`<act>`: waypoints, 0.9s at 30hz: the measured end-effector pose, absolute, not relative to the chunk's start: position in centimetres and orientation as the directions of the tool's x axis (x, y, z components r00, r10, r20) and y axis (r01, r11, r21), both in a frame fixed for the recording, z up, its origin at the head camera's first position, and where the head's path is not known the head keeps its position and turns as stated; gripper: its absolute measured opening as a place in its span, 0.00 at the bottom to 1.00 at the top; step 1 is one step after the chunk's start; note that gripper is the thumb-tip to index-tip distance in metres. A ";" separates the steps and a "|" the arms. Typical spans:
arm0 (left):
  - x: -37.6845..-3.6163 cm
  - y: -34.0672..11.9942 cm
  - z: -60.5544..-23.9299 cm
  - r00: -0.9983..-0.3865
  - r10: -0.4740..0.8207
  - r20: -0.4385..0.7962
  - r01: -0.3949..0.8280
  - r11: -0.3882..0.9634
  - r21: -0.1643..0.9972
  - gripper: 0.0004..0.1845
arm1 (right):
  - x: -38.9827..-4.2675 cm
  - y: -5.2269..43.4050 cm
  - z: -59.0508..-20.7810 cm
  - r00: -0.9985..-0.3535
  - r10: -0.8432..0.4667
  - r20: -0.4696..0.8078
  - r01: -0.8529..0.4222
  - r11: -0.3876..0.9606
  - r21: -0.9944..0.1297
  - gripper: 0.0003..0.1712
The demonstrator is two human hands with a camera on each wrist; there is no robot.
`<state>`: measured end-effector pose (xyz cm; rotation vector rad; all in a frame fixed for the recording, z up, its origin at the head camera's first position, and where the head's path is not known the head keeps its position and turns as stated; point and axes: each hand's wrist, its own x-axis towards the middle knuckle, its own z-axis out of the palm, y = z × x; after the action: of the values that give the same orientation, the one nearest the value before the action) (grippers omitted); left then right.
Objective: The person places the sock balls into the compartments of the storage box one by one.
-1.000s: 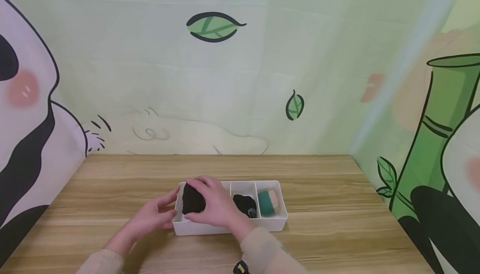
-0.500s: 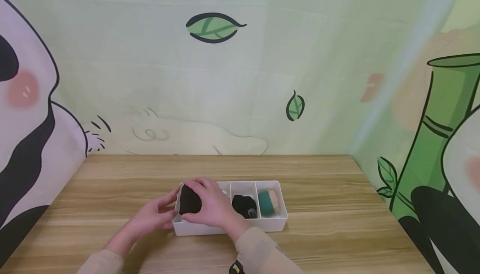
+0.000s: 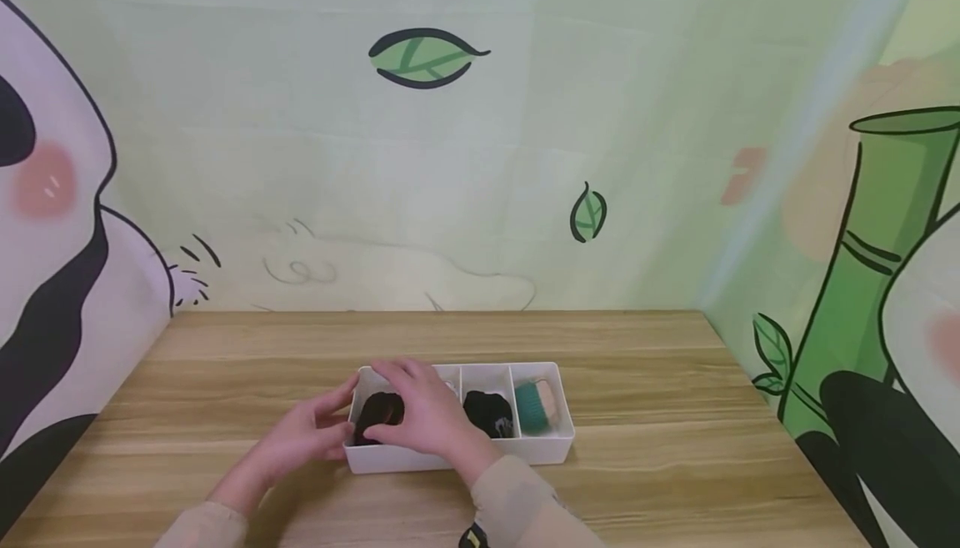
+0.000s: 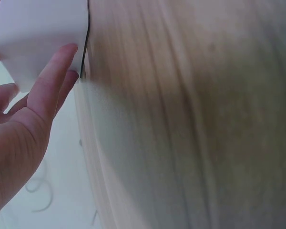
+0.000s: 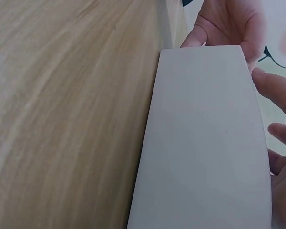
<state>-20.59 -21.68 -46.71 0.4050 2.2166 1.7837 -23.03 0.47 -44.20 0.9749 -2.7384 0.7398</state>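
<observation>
A white divided box (image 3: 525, 451) stands on the table, with a rolled black sock bundle (image 3: 372, 416) low in its leftmost compartment. Over that compartment is my right hand (image 3: 429, 410), thumb and fingers spread apart beside the bundle. The right wrist view shows fingertips (image 5: 264, 83) at the box rim; the box wall hides the bundle there. My left hand (image 3: 306, 426) rests its straightened fingers against the left end of the box, as the left wrist view also shows with the fingers (image 4: 50, 86) on the white wall.
Another black sock bundle (image 3: 487, 412) lies in the compartment right of the middle. The rightmost compartment holds a teal and pinkish knitted roll (image 3: 534, 405). My right hand mostly covers the second compartment. A printed cloth backdrop (image 3: 480, 156) rises behind the wooden table (image 3: 637, 381).
The black sock bundle has shifted slightly left and sunk lower into the leftmost compartment, and my right hand's grip has loosened from it. The left hand has stayed at the box's end.
</observation>
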 end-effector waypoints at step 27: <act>-20.6 -21.6 -46.8 -0.935 0.353 -0.028 0.063 0.242 0.968 0.40 | -21.1 5.1 -44.2 -0.766 -0.506 0.397 -0.642 0.568 -0.516 0.34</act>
<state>-20.56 -21.57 -46.78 0.3902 2.2742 1.7555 -21.15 5.08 -44.22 0.9632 -2.5956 0.9779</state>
